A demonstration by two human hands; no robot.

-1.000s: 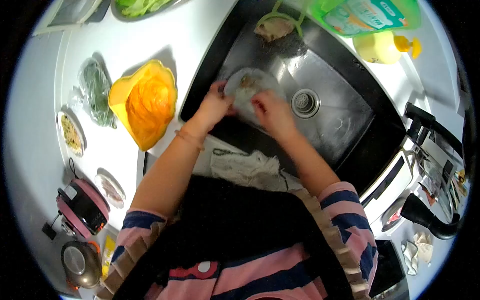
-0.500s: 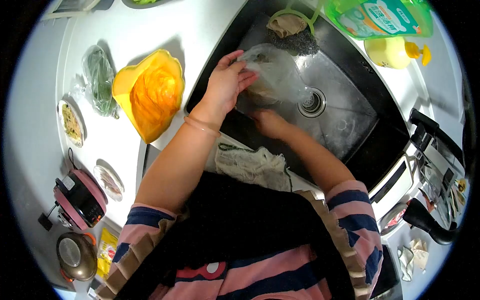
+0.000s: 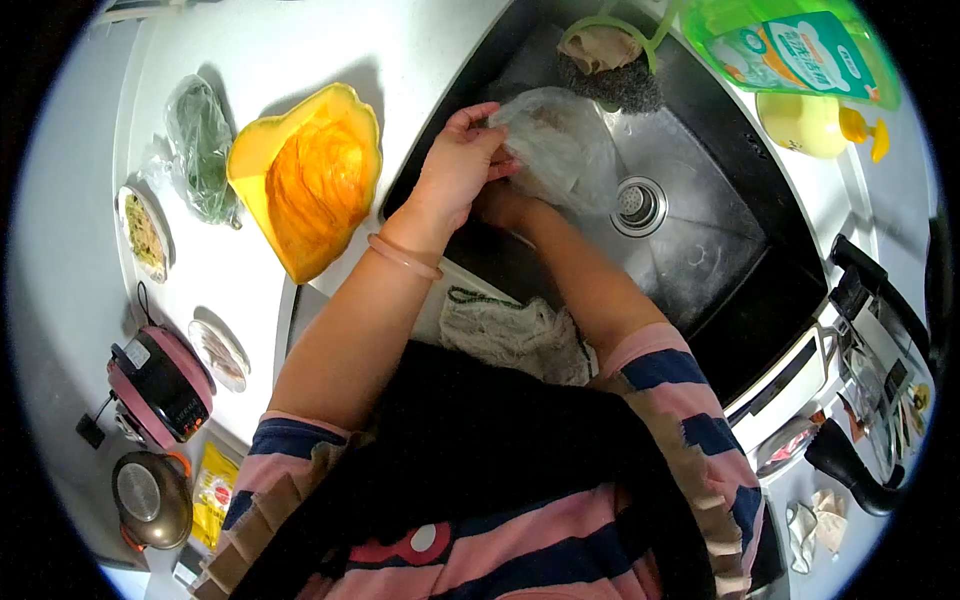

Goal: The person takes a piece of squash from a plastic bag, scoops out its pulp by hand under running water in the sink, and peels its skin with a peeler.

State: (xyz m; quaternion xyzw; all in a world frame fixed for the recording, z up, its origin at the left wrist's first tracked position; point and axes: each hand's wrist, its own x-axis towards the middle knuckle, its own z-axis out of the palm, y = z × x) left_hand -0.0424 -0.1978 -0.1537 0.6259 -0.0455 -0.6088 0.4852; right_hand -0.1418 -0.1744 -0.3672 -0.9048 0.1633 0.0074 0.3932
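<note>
A clear plastic bag (image 3: 565,150) hangs over the dark sink (image 3: 690,230), to the left of the round drain (image 3: 637,205). My left hand (image 3: 460,160) pinches the bag's left edge between its fingers. Just below, my right hand (image 3: 507,208) reaches in under the bag; its fingers are hidden behind the bag and my left hand. What lies inside the bag is too blurred to name.
Cut pumpkin (image 3: 320,180), bagged greens (image 3: 203,150) and small plates lie on the left counter. A green strainer (image 3: 655,45) with scraps and a scrubber (image 3: 615,85) sits at the sink's far end. Soap bottles (image 3: 800,125) stand right; a cloth (image 3: 515,335) hangs in front.
My right hand has moved from over the bag to beneath it, toward my left hand. The bag was swung out toward the drain and now hangs more bunched. The view has shifted slightly.
</note>
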